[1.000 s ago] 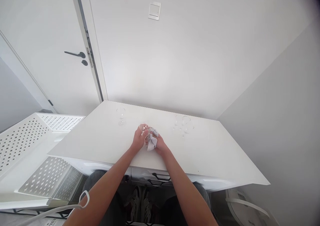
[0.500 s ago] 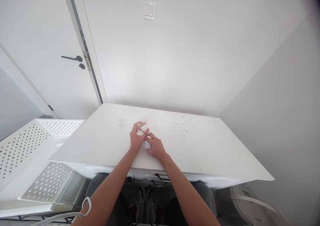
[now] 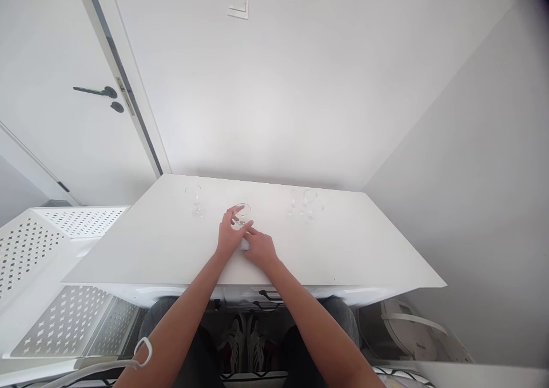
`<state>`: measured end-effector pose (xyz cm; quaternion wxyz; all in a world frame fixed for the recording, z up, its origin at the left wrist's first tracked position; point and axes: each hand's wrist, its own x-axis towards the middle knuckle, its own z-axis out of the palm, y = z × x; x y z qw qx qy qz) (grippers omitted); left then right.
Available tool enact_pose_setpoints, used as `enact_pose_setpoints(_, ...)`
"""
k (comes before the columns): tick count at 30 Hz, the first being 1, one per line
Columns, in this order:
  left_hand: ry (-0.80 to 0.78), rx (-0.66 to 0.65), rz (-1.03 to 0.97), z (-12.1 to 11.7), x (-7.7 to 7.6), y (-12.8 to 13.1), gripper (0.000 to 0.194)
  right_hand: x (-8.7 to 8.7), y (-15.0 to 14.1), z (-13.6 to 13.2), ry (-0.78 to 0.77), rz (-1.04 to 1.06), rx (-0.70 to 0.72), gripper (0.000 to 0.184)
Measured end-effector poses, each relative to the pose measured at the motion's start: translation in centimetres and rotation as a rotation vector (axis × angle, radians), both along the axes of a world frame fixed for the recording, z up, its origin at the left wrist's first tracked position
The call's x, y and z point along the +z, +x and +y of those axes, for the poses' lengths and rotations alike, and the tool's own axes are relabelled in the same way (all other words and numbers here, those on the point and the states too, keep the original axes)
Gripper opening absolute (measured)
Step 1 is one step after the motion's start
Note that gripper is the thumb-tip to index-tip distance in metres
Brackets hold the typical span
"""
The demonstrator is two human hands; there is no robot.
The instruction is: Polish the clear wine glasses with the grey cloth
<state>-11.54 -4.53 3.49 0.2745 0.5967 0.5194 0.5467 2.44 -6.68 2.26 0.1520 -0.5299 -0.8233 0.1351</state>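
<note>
R hand (image 3: 261, 248) is seen closed, w/ a bit of white cloth (image 3: 245, 244) pinched at its L edge. Just beside it, approx. same depth, the glass (image 3: 242, 213) is gripped round the bowl by the L hand (image 3: 230, 234), fingertips touching or nearly touching R hand's. Glass is held just fwd of both hands, L hand nearer; long axis approx. upright, rim up, stem & foot hidden, so cloth-to-glass contact can't be told. Farther off, on the white tabletop (image 3: 364, 250), a 4th glass (image 3: 197, 198) is left standing to L, three glasses (image 3: 315, 207) to R.
</note>
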Motion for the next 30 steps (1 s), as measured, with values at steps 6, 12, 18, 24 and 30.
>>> enact_pose_setpoints(6,0.03,-0.134,-0.006,0.1,-0.6,0.2,0.07,-0.2,1.6,-0.6,0.004,-0.026,-0.103,0.058)
enact_pose_setpoints(12,0.114,-0.085,-0.052,0.0,-0.7,0.1,0.043,-0.4,6.2,-1.7,0.001,-0.03,-0.247,0.057)
enact_pose_setpoints(18,0.056,-0.045,-0.097,-0.1,-0.8,0.2,0.026,-0.9,10.9,-2.4,0.02,-0.075,-0.432,0.06)
enact_pose_setpoints(24,-0.005,-0.037,-0.084,0.0,-0.8,0.1,0.03,-1.0,11.5,-2.0,0.001,-0.09,-0.506,0.065)
enact_pose_setpoints(30,-0.028,0.032,-0.116,0.3,-1.0,-0.2,0.032,-0.5,11.2,-1.5,-0.026,-0.103,-0.528,0.068)
